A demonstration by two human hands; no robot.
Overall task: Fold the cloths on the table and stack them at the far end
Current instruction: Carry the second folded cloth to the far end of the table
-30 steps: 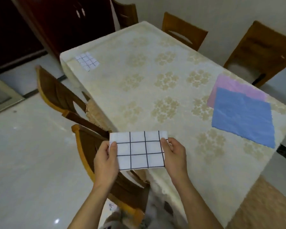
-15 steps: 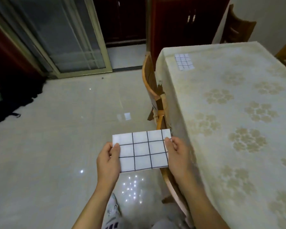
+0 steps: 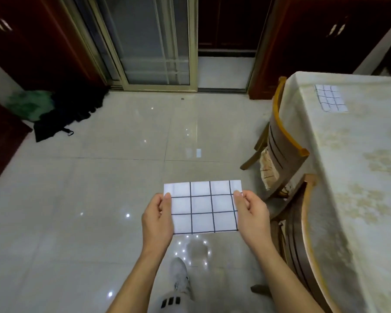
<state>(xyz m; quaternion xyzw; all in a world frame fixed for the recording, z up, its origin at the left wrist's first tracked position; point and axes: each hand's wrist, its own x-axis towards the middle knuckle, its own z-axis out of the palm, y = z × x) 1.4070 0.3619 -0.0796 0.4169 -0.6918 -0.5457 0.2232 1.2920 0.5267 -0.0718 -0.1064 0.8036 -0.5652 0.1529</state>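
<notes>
The table [image 3: 357, 168] is now sitting off to the right of the fingers rather than ahead as a second ago, with shiny floor [image 3: 88, 188] lying beneath them, and the blue and pink cloths are no longer showing. A folded checked cloth [image 3: 331, 98] is lying on its far end, well beyond the fingertips. The left hand [image 3: 157, 219] and right hand [image 3: 252, 214] are still pinching the folded grid cloth [image 3: 202, 207] by its side edges, thumbs on top, holding it flat over the floor.
</notes>
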